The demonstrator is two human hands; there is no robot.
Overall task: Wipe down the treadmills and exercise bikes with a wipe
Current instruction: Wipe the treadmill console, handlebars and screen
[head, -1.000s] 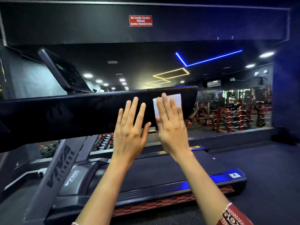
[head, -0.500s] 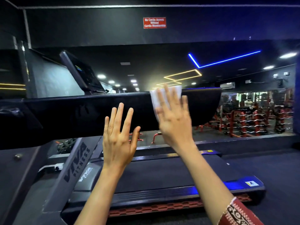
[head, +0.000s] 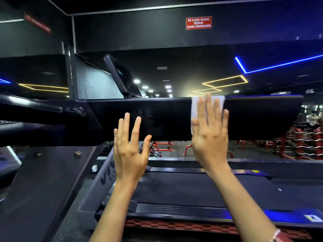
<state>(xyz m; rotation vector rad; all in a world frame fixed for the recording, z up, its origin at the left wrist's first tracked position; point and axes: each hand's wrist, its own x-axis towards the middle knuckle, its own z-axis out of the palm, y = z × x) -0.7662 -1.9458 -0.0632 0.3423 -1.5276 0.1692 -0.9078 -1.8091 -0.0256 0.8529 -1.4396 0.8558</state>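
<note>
Centre-left in the frame, the left hand is raised, fingers straight and spread, fingertips overlapping the black treadmill rail; contact is unclear. Right of centre, the right hand, fingers straight, presses the white wipe flat on the rail's upper part.

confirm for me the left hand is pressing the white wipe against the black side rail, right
No, the hand is wrong: the right hand presses the white wipe against the black side rail, as the head view shows. The left hand holds no wipe.
</note>
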